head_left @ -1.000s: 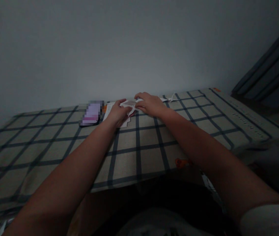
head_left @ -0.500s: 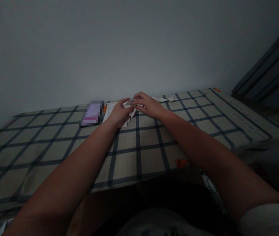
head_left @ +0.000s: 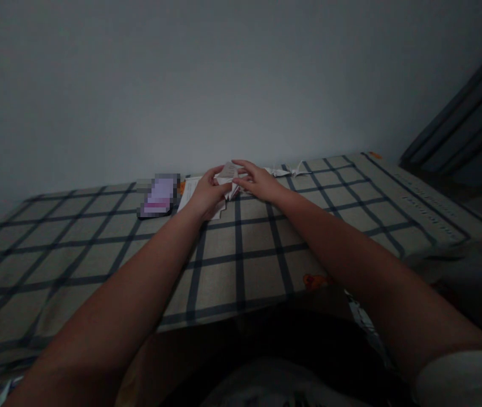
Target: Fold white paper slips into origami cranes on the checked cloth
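Between my two hands is a small folded piece of paper (head_left: 229,172), white with faint print, its pointed top standing up. My left hand (head_left: 209,191) grips its left side between thumb and fingers. At its right side, my right hand (head_left: 254,180) pinches the paper, with the fingertips partly overlapping it. Under and beside my left hand lie flat printed paper sheets (head_left: 186,192). Just right of my right hand, folded white paper cranes (head_left: 297,169) rest on the cloth near the wall. The lower folds are partly hidden by my fingers.
A phone (head_left: 158,195) with a lit, blurred screen lies left of the sheets. A checked tablecloth (head_left: 262,265) covers the table, which stands against a plain wall (head_left: 241,79). A dark curtain (head_left: 470,113) hangs at the far right.
The folded paper now shows more of its printed face, with its point raised between my hands. My right fingers have shifted slightly down and around its right side.
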### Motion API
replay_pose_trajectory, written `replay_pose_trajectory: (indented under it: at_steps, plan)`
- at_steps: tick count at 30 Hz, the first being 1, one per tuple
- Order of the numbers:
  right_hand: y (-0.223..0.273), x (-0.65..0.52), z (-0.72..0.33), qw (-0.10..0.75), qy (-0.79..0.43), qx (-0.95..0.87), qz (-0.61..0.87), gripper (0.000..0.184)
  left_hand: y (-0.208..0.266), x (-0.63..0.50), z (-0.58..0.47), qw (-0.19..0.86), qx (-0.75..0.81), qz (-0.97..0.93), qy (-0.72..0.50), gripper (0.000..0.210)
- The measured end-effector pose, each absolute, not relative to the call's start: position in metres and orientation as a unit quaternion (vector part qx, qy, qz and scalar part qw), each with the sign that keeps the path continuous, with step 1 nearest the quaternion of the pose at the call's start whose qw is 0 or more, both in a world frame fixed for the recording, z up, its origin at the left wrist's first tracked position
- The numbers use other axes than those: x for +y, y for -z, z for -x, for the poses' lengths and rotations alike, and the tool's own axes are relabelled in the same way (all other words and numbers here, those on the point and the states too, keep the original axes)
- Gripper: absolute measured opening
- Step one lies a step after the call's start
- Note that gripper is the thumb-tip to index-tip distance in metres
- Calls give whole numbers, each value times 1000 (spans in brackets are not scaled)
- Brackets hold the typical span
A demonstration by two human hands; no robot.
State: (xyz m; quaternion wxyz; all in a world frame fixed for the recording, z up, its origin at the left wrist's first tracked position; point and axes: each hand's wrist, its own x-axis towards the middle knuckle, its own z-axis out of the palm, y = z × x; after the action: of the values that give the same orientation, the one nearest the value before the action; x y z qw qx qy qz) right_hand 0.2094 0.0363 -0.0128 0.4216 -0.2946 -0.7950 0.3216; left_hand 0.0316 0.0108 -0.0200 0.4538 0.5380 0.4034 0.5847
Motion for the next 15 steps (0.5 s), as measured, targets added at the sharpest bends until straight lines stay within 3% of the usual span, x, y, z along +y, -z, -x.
replay_pose_trajectory:
  at_steps: [7, 15]
  plan:
    - [8, 35, -206, 417, -375, -774, 294, 29, 16, 8, -32, 486, 377, -535, -579, 67]
    - [6, 36, -206, 429, -378, -764, 298, 24, 14, 6, -32, 502, 388, -506, -584, 67]
